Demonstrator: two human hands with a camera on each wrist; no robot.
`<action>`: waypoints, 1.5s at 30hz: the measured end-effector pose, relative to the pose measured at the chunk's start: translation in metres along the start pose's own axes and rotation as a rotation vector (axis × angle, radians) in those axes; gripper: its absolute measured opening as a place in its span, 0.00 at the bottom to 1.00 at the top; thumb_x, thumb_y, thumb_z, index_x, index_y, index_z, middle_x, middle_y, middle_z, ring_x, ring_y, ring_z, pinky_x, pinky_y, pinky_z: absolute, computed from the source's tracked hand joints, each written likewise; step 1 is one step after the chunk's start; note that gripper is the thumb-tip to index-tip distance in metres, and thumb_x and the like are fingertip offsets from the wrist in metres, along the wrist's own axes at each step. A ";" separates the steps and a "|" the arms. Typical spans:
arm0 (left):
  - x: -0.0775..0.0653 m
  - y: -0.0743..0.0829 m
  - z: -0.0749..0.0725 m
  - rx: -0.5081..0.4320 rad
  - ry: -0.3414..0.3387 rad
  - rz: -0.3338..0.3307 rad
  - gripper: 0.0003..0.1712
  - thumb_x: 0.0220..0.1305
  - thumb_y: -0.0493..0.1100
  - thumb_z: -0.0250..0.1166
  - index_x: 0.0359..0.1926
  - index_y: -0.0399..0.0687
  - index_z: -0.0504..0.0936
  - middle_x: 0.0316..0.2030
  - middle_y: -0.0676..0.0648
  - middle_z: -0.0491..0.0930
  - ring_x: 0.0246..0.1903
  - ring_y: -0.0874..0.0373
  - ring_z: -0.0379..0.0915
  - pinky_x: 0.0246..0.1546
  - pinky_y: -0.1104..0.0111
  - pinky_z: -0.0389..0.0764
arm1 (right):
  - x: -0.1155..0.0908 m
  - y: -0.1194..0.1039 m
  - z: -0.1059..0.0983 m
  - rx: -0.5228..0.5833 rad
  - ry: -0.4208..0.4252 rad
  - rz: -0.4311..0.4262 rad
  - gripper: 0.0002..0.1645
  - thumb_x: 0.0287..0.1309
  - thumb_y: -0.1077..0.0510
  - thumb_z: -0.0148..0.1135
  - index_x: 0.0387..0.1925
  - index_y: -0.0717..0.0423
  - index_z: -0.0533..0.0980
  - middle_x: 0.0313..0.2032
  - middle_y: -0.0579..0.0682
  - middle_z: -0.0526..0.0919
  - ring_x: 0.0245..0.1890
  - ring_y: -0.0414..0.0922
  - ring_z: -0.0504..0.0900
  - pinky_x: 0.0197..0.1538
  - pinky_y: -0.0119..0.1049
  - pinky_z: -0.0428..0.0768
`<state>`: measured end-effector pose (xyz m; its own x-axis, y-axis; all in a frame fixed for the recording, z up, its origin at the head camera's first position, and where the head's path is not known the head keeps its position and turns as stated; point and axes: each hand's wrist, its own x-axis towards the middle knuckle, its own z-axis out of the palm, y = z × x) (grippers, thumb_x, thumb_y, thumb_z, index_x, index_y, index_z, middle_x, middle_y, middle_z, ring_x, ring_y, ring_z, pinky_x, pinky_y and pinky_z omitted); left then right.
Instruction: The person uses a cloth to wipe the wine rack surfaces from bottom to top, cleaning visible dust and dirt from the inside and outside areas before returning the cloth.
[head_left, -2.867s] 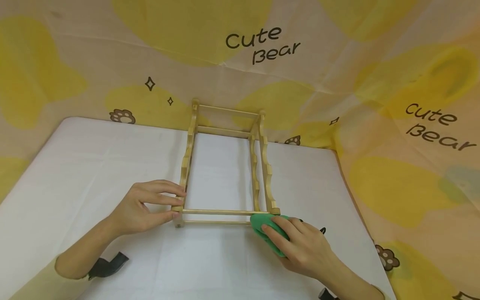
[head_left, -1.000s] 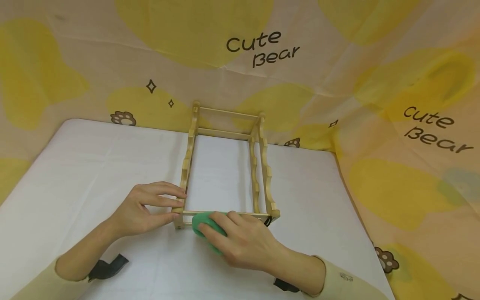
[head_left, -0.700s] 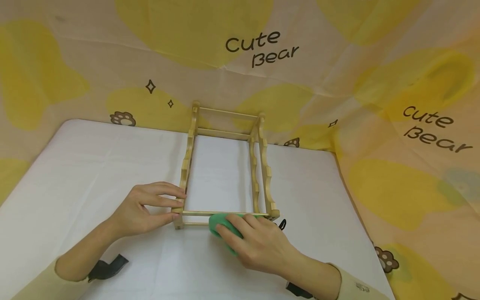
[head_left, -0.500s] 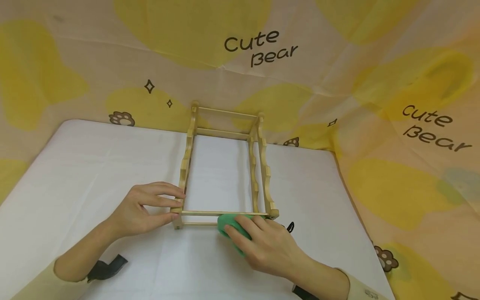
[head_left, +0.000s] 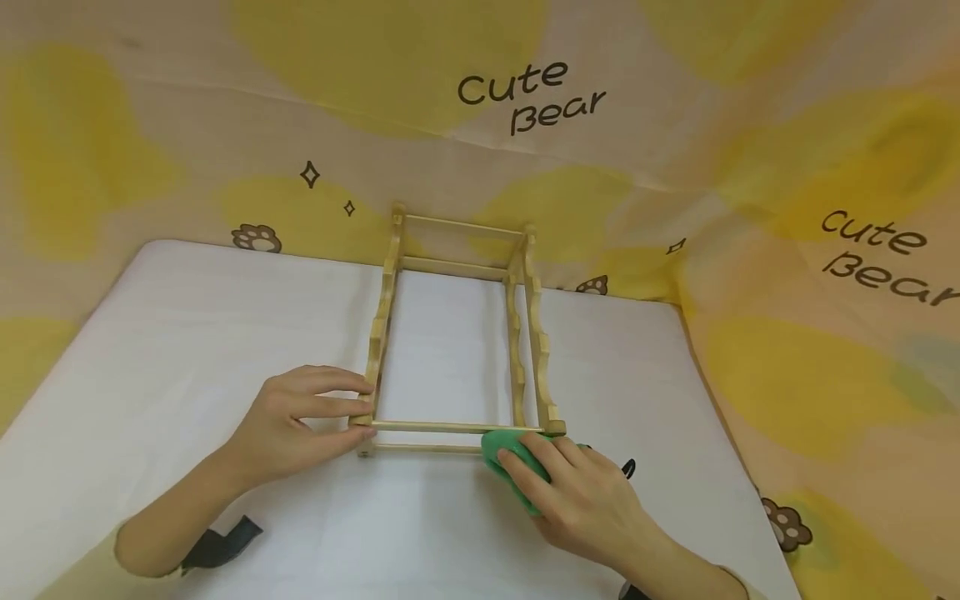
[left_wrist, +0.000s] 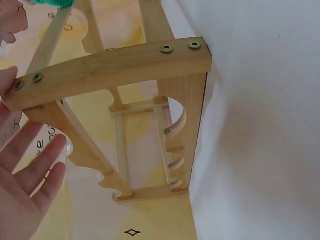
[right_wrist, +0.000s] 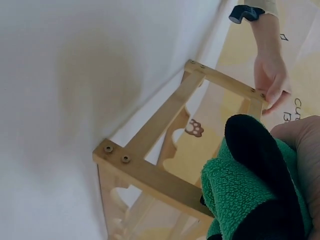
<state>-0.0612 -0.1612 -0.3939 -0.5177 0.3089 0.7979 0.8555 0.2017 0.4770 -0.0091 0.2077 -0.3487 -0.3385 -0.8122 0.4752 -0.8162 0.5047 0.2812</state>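
A pale wooden rack (head_left: 457, 427) with scalloped side rails, likely a wine rack, stands on the white table. My left hand (head_left: 296, 421) holds its near left corner, thumb on the near side and fingers beyond. The left wrist view has the thumb at the end of a screwed crossbar (left_wrist: 115, 67), the other fingers spread beneath. My right hand (head_left: 588, 496) grips a folded green terry cloth (head_left: 501, 442) against the right part of the near rail. Black edging and a loop (head_left: 628, 468) belong to the cloth; in the right wrist view its fleecy side (right_wrist: 235, 195) covers part of the rack.
White cloth covers the table (head_left: 225, 333). Behind and to the right hangs a yellow and beige printed fabric (head_left: 390, 83), close to the rack's far end. A black strap (head_left: 221, 546) sits at the left wrist.
Over the last second my right hand has slid the green cloth rightward along the near rail, from near the left end. The left hand keeps its place on the rack's corner.
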 end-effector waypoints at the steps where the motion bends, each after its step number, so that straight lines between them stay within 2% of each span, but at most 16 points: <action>1: 0.001 0.002 0.001 0.032 0.004 -0.009 0.20 0.66 0.58 0.73 0.35 0.45 0.94 0.39 0.44 0.90 0.41 0.50 0.87 0.57 0.75 0.78 | -0.002 0.001 -0.001 0.000 0.005 0.000 0.29 0.50 0.58 0.59 0.57 0.54 0.82 0.47 0.55 0.86 0.30 0.49 0.83 0.25 0.34 0.85; 5: 0.000 0.010 0.000 0.107 0.021 -0.045 0.24 0.68 0.62 0.70 0.32 0.45 0.94 0.37 0.45 0.90 0.37 0.48 0.88 0.53 0.78 0.79 | -0.006 0.004 -0.002 0.002 0.011 0.006 0.27 0.54 0.58 0.56 0.57 0.54 0.82 0.48 0.56 0.86 0.29 0.49 0.82 0.23 0.33 0.83; 11: -0.002 0.017 0.003 0.080 -0.003 -0.088 0.22 0.70 0.58 0.69 0.35 0.44 0.94 0.40 0.44 0.90 0.39 0.53 0.88 0.44 0.80 0.82 | -0.015 0.008 -0.007 0.013 0.012 0.040 0.25 0.58 0.57 0.53 0.56 0.55 0.82 0.47 0.57 0.85 0.30 0.49 0.84 0.25 0.35 0.85; 15: -0.002 0.016 0.006 0.074 0.005 -0.073 0.23 0.71 0.57 0.68 0.33 0.42 0.93 0.39 0.43 0.90 0.37 0.53 0.88 0.41 0.81 0.83 | -0.023 0.011 -0.011 0.012 0.025 0.058 0.23 0.62 0.56 0.52 0.54 0.56 0.83 0.47 0.57 0.85 0.29 0.50 0.84 0.25 0.35 0.85; 24: -0.002 0.010 0.009 0.057 0.044 -0.020 0.22 0.71 0.54 0.69 0.31 0.39 0.93 0.37 0.41 0.90 0.39 0.56 0.88 0.44 0.80 0.84 | -0.032 0.020 -0.018 -0.004 0.091 0.069 0.19 0.64 0.56 0.52 0.50 0.57 0.84 0.45 0.58 0.85 0.25 0.51 0.82 0.22 0.37 0.83; 35: -0.004 0.010 0.012 0.058 0.061 -0.022 0.22 0.71 0.53 0.68 0.31 0.38 0.93 0.38 0.40 0.90 0.45 0.60 0.87 0.45 0.80 0.83 | -0.051 0.035 -0.027 -0.014 0.121 0.140 0.20 0.67 0.51 0.54 0.48 0.57 0.85 0.44 0.59 0.86 0.26 0.54 0.83 0.21 0.45 0.85; 45: -0.004 0.010 0.012 0.058 0.061 0.006 0.21 0.72 0.52 0.68 0.32 0.38 0.93 0.37 0.39 0.90 0.49 0.63 0.86 0.48 0.78 0.83 | -0.059 0.042 -0.030 -0.024 0.164 0.201 0.21 0.66 0.51 0.54 0.48 0.59 0.85 0.44 0.59 0.86 0.27 0.54 0.83 0.21 0.45 0.83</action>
<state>-0.0506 -0.1493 -0.3963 -0.5092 0.2533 0.8225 0.8554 0.2543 0.4512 -0.0092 0.2859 -0.3402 -0.4110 -0.6373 0.6519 -0.7281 0.6598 0.1860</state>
